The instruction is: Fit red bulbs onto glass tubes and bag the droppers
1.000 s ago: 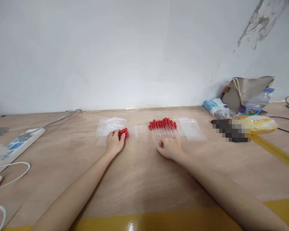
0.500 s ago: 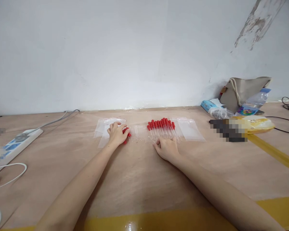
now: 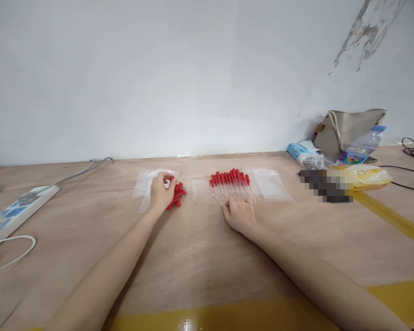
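Note:
My left hand point(image 3: 162, 193) pinches a red rubber dropper bulb point(image 3: 172, 178) between thumb and fingers. Right beside it lies a loose pile of the same red bulbs point(image 3: 175, 197). My right hand point(image 3: 239, 213) is closed on a thin clear dropper tube point(image 3: 218, 199), whose end sticks out to the left past the fingertips. Bare clear tubes point(image 3: 196, 191) lie in a row between the hands. Just beyond my right hand, a row of droppers with red bulbs point(image 3: 231, 176) lies side by side, bulbs toward the wall.
Clear zip bags point(image 3: 272, 186) lie right of the droppers, and more bags point(image 3: 141, 184) behind my left hand. A power strip point(image 3: 24, 209) with cables is at left. At right are a tissue pack point(image 3: 296, 151), a grey bag point(image 3: 348, 131), a plastic bottle point(image 3: 364, 145) and a yellow packet point(image 3: 372, 178).
My left hand has drawn back slightly left from the pile, lifting a red bulb in its fingers. My right hand stays nearly in place with the tube.

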Available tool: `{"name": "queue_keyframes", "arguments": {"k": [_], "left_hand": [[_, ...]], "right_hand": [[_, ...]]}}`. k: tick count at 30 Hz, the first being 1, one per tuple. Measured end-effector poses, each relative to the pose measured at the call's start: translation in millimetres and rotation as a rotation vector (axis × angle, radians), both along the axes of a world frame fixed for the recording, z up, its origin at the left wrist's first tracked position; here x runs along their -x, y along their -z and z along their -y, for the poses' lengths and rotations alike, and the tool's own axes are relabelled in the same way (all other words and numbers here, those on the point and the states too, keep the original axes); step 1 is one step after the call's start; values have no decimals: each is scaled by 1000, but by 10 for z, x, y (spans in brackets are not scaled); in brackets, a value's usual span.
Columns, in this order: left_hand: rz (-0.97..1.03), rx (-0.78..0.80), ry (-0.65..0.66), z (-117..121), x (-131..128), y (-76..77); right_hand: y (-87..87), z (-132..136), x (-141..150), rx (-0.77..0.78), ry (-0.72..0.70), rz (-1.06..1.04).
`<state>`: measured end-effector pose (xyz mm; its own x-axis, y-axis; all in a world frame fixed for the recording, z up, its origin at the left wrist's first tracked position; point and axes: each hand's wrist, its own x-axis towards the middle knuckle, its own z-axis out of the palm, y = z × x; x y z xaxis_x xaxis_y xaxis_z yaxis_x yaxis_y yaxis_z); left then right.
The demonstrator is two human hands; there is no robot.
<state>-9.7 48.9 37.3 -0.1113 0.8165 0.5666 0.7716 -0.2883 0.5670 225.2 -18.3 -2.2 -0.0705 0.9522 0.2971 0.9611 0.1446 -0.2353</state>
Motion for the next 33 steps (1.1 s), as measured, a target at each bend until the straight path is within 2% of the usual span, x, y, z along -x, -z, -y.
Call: {"name": "queue_keyframes", "arguments": {"k": [2, 4, 6, 9, 11, 14, 27, 33], "left_hand": [[74, -32, 79, 113, -13, 16], [131, 36, 254, 256, -49, 81], [177, 116, 394, 392, -93, 191], [281, 196, 486, 525, -144, 375], [311, 240, 508, 561, -159, 463], [280, 249, 507, 575, -163, 509], [264, 260, 547, 608, -174, 477], [103, 160, 601, 626, -149, 427]], "right_hand": [[-1, 5, -23, -28, 1, -44], [-4, 7, -49, -56, -31, -118], [-3, 6, -68, -74, -106, -204], [12, 13, -68, -116, -271, -279], [23, 30, -49, -159, -377, -259], [27, 73, -10, -192, -459, -223], [22, 137, 71, -139, -515, -190], [-4, 106, 37, -117, -525, -159]]}}
